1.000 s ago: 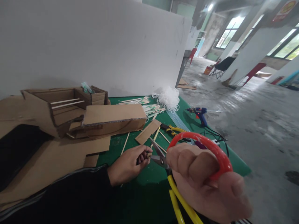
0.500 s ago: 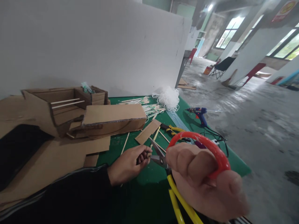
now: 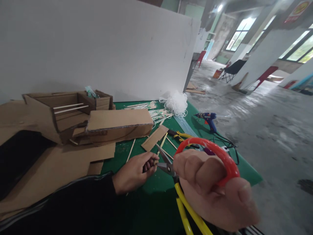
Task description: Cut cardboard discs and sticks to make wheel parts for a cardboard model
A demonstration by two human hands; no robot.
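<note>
My right hand (image 3: 212,189) is wrapped round the red-handled scissors (image 3: 207,145), whose blades stand apart and point left. Close to the blade tips, my left hand (image 3: 138,171) is closed in a pinch. A tiny brownish bit shows at its fingertips, too small to name, and the lower blade reaches up to it. Below the scissors, the yellow handles (image 3: 182,209) of another tool run toward the near edge, partly hidden by my right hand. Just beyond the blades lies a flat cardboard strip (image 3: 155,137) with thin wooden sticks beside it.
Cardboard boxes (image 3: 119,125) stand at the left on cardboard sheets (image 3: 66,163). Behind are bundled sticks (image 3: 158,114) and a tangle of white cord (image 3: 177,102). Yellow-black pliers (image 3: 184,135) and a blue glue gun (image 3: 207,120) lie right on the green table (image 3: 244,168).
Almost nothing differs. My right hand and the scissors have shifted very slightly; my left hand keeps its pinch in the same place.
</note>
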